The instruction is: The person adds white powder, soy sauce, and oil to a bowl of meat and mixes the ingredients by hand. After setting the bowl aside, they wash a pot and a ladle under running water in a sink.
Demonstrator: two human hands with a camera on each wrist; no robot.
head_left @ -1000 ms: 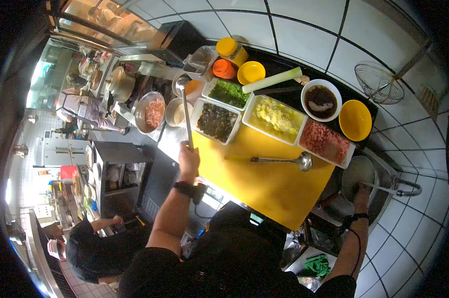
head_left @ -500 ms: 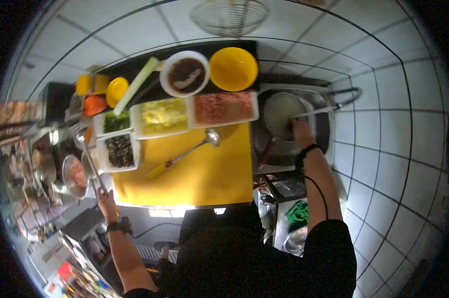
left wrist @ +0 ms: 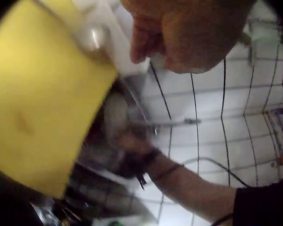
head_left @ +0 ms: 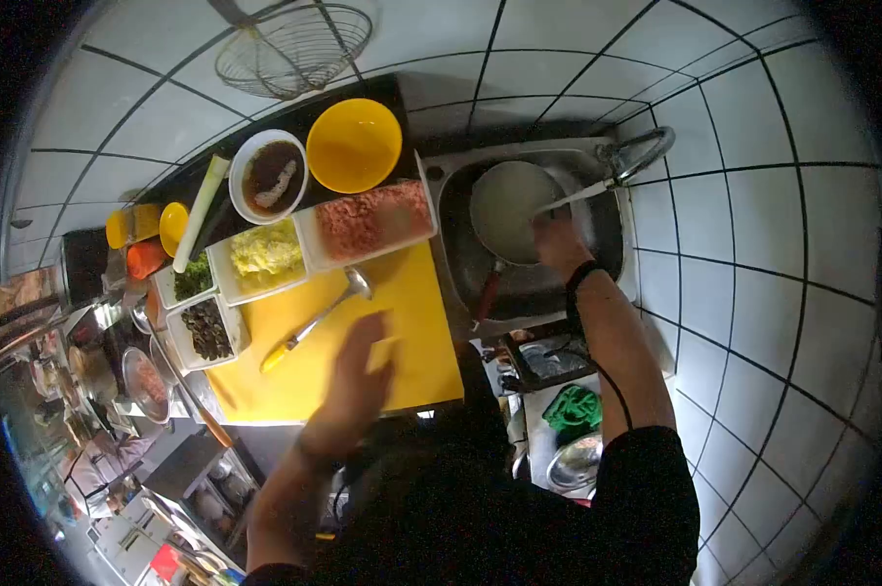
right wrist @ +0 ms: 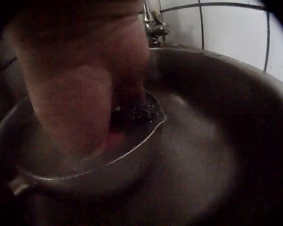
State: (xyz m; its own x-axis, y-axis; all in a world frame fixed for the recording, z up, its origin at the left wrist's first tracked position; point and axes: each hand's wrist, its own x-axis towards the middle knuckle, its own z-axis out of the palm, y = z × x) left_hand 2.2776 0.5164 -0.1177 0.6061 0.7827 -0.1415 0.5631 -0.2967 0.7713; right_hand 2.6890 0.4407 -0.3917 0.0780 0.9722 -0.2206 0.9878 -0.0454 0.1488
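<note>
In the head view the left hand [head_left: 356,383], blurred, hangs empty over the yellow cutting board [head_left: 411,342], fingers loosely extended. It also fills the top of the left wrist view [left wrist: 193,37]. A ladle with a yellow handle [head_left: 309,327] lies on the board near it. The right hand [head_left: 558,244] reaches into a round pan [head_left: 509,210] of cloudy water in the sink [head_left: 612,278]. Close up, the right hand [right wrist: 89,94] grips a dark mesh scrubber [right wrist: 144,112] inside the pan [right wrist: 127,155]; its fingertips are partly hidden. The pan's red-brown handle [head_left: 488,295] points towards the body.
Water runs from the faucet [head_left: 646,151]. White trays of pink diced food [head_left: 372,220], yellow pieces [head_left: 265,256] and dark pieces [head_left: 206,329] line the board. Behind stand a yellow bowl [head_left: 354,146] and a bowl of dark liquid [head_left: 270,179]. A wooden-handled ladle [head_left: 192,396] lies left.
The left hand has let go of the long-handled ladle at the left and moved right, over the board. The head view has turned towards the sink, where the right hand stays in the pan.
</note>
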